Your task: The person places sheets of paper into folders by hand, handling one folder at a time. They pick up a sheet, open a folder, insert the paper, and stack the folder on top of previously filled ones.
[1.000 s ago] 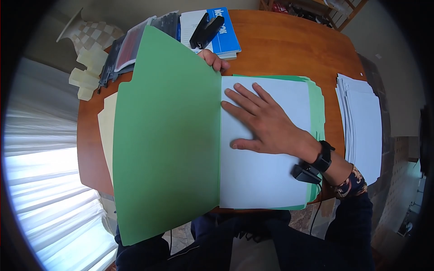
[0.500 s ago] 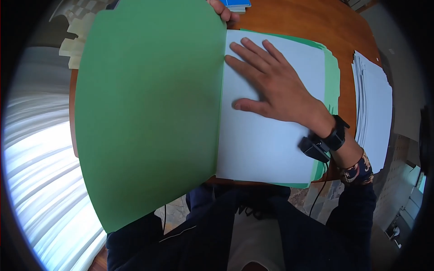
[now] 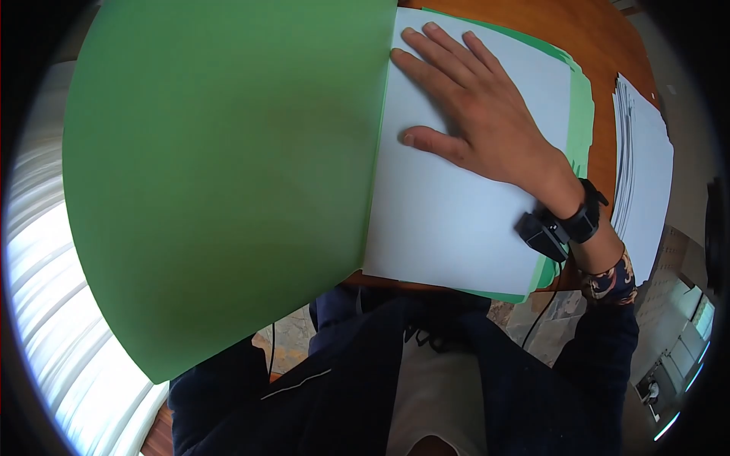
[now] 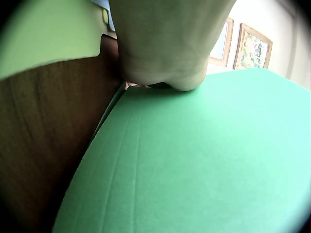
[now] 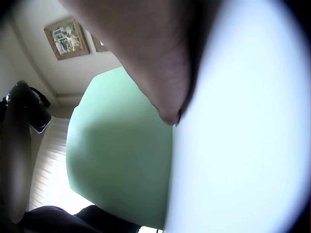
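Note:
A green file folder [image 3: 228, 167] lies spread before me, its left cover raised off the table. White paper [image 3: 456, 220] fills its right side, against the fold. My right hand [image 3: 487, 114] rests palm down on the paper's upper part, fingers spread and straight, index fingertip right at the fold. Behind the raised cover, out of the head view, is my left hand [image 4: 163, 48]; the left wrist view has it against the cover's outer face near the wood, its fingers mostly hidden. In the right wrist view the cover [image 5: 121, 150] stands upright beyond the hand.
More green folders [image 3: 582, 121] are stacked under the paper, edges showing at right. A tall pile of white sheets [image 3: 642, 175] stands at the wooden table's [image 3: 532, 23] right side. Black straps and a camera [image 3: 544, 235] sit on my right wrist, a cable hanging down.
The head view has tilted down, so the folder sits higher and the stapler and notebook have left the frame. My left fingers, earlier visible at the fold's top, are out of sight. The right hand stays on the paper.

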A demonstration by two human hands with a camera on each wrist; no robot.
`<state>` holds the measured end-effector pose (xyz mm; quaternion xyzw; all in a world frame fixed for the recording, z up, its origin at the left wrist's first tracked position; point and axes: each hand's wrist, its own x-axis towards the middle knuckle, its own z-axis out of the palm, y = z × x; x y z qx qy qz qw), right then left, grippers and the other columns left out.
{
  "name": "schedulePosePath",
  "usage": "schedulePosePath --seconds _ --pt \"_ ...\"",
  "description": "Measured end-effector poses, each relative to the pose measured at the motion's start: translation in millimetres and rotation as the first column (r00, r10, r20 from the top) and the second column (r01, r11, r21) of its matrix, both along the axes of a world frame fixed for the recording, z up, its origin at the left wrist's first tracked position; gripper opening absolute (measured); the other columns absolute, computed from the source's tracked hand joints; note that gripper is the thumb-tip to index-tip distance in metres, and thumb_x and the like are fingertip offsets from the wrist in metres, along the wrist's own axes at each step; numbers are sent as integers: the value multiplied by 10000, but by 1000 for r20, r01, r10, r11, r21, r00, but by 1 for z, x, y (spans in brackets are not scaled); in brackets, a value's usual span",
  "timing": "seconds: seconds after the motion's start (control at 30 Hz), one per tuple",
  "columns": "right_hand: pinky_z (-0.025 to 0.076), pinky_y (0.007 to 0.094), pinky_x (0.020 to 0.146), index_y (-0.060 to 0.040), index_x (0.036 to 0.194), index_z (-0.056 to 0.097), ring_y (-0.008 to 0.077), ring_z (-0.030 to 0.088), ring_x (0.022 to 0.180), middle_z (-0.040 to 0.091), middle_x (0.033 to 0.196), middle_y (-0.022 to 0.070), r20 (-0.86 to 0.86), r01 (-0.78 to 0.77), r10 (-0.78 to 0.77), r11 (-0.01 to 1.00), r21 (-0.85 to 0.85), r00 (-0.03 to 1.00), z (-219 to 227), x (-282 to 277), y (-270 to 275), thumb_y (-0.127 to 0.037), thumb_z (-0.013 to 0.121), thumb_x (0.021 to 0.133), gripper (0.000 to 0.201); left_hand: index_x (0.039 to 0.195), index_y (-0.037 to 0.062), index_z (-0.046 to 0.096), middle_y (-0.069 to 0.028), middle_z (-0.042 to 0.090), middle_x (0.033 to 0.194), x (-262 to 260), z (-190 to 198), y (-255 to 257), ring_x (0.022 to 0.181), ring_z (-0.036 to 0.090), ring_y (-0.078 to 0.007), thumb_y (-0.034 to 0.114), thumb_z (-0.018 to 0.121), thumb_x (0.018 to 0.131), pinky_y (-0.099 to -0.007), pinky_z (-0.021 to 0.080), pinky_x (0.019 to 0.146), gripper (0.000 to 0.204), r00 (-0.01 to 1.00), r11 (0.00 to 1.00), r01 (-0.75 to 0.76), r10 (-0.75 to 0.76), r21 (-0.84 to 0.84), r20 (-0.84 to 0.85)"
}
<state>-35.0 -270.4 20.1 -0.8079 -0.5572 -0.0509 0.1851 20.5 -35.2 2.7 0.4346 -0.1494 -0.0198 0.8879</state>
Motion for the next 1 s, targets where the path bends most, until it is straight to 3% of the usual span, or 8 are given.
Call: schedulePosePath --seconds 0.1,1.0 --pt "174 500 1222 -115 1478 446 315 281 1475 382 1550 143 -20 10 -11 998 -57 1000 3 -1 -1 -510 626 910 715 1119 73 555 -37 605 1049 -2 1 0 1226 548 -237 276 604 979 -416 342 1169 251 1000 1000 -11 11 14 1" --pt "163 488 1228 -94 1501 397 290 293 1474 395 1546 134 33 58 -56 997 -52 998 0 -4 9 -492 655 900 766 1150 56 557 -40 611 1023 -5 10 0 1188 572 -240 273 600 982 -412 371 1152 277 999 1000 -24 24 15 -28"
